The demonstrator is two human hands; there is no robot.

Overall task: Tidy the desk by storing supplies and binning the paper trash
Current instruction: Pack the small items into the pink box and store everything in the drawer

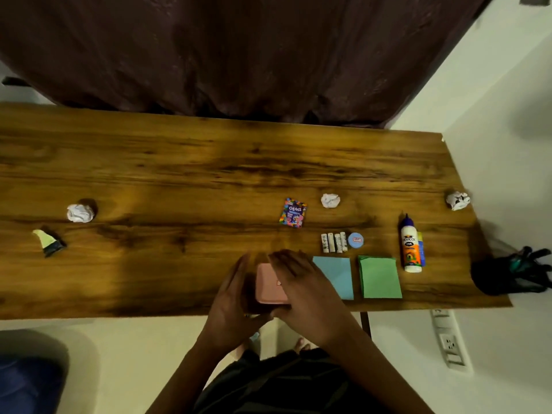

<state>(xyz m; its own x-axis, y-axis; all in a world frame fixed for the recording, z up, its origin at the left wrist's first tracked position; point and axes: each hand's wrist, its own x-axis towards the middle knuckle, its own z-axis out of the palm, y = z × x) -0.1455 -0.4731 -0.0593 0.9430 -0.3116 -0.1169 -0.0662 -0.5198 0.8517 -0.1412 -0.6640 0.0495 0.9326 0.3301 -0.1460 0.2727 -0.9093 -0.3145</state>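
On the wooden tabletop (179,162), at nine o'clock from the hands, lie a small wedge-shaped scrap (49,242) and, just beyond it, a crumpled paper ball (79,212). Near the front edge sits a pink box (268,284). The left hand (231,303) stands against its left side with fingers straight, its grip apart. The right hand (301,289) lies flat over the box's right half, fingers straight and spread, its grip also apart, so the box sits between the two palms. At twelve o'clock from the box lies a colourful candy packet (293,212), with a second paper ball (330,200) at one o'clock. At three o'clock, just beside the right hand, lie a blue paper square (336,276) and a green paper stack (380,277); beyond them are four small white tubes (334,242) and a round blue lid (355,240). Farther right a glue bottle (410,245) lies flat, a third paper ball (457,200) sits near the tabletop's right edge, and a dark pen holder (501,274) stands at the corner.
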